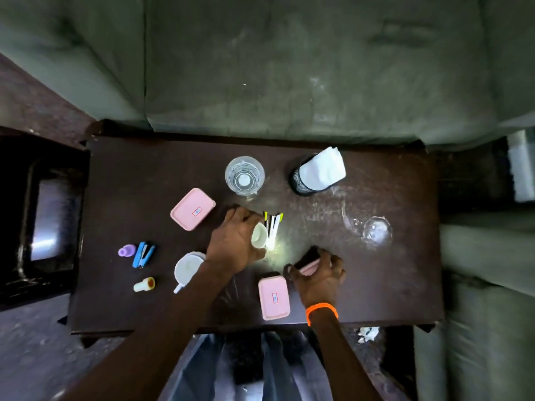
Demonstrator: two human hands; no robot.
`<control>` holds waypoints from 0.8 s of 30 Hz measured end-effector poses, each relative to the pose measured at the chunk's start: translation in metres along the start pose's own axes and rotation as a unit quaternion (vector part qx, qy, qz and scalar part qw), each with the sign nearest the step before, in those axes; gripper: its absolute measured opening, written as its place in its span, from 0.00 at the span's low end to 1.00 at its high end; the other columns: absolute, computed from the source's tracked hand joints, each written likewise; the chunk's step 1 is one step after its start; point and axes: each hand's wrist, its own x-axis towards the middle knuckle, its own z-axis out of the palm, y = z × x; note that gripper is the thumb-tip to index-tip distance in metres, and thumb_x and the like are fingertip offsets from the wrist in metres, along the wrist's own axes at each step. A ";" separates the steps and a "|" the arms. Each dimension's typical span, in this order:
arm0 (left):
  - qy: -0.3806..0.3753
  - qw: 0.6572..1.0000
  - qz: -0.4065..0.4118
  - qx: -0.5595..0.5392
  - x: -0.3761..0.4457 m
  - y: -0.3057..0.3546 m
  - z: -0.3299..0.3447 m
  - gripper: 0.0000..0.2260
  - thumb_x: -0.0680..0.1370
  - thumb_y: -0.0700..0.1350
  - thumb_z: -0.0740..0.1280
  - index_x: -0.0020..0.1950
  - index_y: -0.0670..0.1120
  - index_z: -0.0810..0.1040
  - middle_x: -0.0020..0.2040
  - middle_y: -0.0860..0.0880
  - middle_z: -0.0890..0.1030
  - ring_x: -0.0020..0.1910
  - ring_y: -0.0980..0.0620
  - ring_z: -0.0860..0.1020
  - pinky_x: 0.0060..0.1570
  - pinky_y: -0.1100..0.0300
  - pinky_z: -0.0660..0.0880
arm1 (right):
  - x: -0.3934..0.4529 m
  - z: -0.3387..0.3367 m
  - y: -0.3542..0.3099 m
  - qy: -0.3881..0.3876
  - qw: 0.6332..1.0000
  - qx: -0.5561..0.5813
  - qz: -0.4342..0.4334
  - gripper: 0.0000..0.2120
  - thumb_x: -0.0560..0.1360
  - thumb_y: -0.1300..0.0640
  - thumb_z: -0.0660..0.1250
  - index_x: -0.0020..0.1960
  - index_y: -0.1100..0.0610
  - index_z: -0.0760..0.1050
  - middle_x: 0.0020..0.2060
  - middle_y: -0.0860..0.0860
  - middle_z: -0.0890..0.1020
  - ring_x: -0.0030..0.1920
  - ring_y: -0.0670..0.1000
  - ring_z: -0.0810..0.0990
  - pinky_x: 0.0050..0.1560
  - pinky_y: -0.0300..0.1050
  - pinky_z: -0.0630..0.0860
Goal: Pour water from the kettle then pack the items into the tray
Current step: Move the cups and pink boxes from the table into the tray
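Head view looks straight down on a dark wooden table (130, 175) where the left hand (234, 241) curls its fingers round a small white cup (259, 235), holding it tipped on its side with the mouth facing right, just beside a bunch of thin white sticks (273, 227). The right hand (318, 274), an orange band (322, 311) at the wrist, pinches a pink lid-like piece (308, 267) by its edge, tilted over something dark that cannot be made out. Both forearms reach in from the near edge. Two closed pink boxes lie flat: one (192, 209) left of the cup, one (274, 297) touching the right hand. One glass of water (245, 175) stands beyond the hands, one white mug (187, 270) sits under the left forearm. No kettle or tray can be told apart.
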 end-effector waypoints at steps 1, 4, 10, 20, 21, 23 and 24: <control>0.000 1.000 -0.001 -0.002 -0.001 0.001 -0.001 0.31 0.64 0.56 0.79 0.66 0.57 0.76 0.64 0.52 0.73 0.65 0.48 0.70 0.53 0.50 0.79 | 0.000 -0.001 -0.001 -0.003 1.000 -0.001 -0.002 0.38 0.61 0.52 0.86 0.68 0.59 0.78 0.66 0.64 0.73 0.64 0.68 0.70 0.63 0.58 0.73; 0.016 0.999 -0.001 -0.035 -0.005 0.002 -0.004 0.29 0.64 0.54 0.78 0.64 0.54 0.78 0.62 0.51 0.75 0.64 0.47 0.72 0.55 0.47 0.80 | 0.000 -0.006 -0.007 0.008 1.000 0.006 -0.020 0.37 0.60 0.53 0.86 0.66 0.60 0.79 0.64 0.65 0.74 0.64 0.67 0.70 0.61 0.56 0.74; 0.102 0.992 -0.017 -0.074 -0.019 -0.014 -0.046 0.31 0.62 0.53 0.81 0.65 0.53 0.80 0.60 0.50 0.78 0.62 0.46 0.76 0.56 0.49 0.78 | -0.006 -0.024 -0.082 0.022 0.986 -0.011 -0.168 0.39 0.62 0.48 0.84 0.69 0.58 0.77 0.62 0.61 0.74 0.61 0.63 0.72 0.58 0.52 0.76; 0.251 0.949 -0.158 -0.103 -0.117 -0.148 -0.197 0.31 0.63 0.56 0.78 0.65 0.53 0.81 0.59 0.50 0.78 0.63 0.46 0.76 0.54 0.48 0.78 | -0.098 0.023 -0.305 -0.074 0.919 0.022 -0.387 0.43 0.56 0.45 0.86 0.64 0.60 0.74 0.56 0.60 0.77 0.58 0.63 0.74 0.58 0.51 0.67; 0.261 0.943 -0.176 -0.109 -0.134 -0.169 -0.211 0.31 0.63 0.57 0.78 0.65 0.53 0.81 0.59 0.49 0.78 0.63 0.46 0.76 0.56 0.49 0.78 | -0.118 0.035 -0.327 -0.093 0.909 0.025 -0.406 0.43 0.55 0.46 0.86 0.64 0.60 0.74 0.57 0.60 0.77 0.57 0.63 0.74 0.58 0.50 0.66; 0.286 0.930 -0.201 -0.111 -0.166 -0.210 -0.233 0.30 0.62 0.55 0.80 0.64 0.52 0.82 0.58 0.47 0.79 0.61 0.44 0.77 0.57 0.49 0.78 | -0.157 0.058 -0.367 -0.124 0.891 0.032 -0.436 0.43 0.54 0.48 0.86 0.64 0.59 0.75 0.57 0.60 0.76 0.58 0.64 0.74 0.57 0.49 0.65; 0.302 0.922 -0.216 -0.109 -0.182 -0.231 -0.242 0.30 0.62 0.54 0.82 0.63 0.52 0.83 0.57 0.46 0.79 0.60 0.44 0.78 0.57 0.49 0.78 | -0.177 0.070 -0.386 -0.139 0.880 0.036 -0.453 0.43 0.54 0.48 0.86 0.64 0.59 0.75 0.57 0.60 0.76 0.58 0.64 0.74 0.57 0.49 0.65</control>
